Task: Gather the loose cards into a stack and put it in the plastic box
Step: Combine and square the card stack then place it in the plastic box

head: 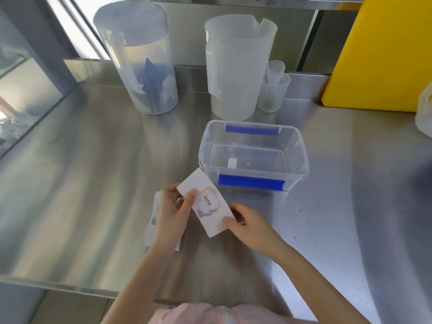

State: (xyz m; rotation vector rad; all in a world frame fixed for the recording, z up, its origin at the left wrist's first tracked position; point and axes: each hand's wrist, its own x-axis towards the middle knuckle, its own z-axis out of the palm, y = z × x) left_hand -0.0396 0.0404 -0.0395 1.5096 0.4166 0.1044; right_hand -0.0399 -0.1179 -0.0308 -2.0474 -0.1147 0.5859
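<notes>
"love." on top card (205, 208)

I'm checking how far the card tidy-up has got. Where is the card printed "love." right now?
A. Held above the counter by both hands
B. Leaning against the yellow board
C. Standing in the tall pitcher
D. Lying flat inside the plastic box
A: the "love." card is pinched between the left hand and the right hand, in front of the open plastic box.

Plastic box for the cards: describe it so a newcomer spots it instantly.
On the steel counter, just in front of the tall frosted plastic jugs, sits a clear rectangular plastic box, lidless and open. Unlike the round jugs behind it, it is low and has blue clip latches on both long sides.
</notes>
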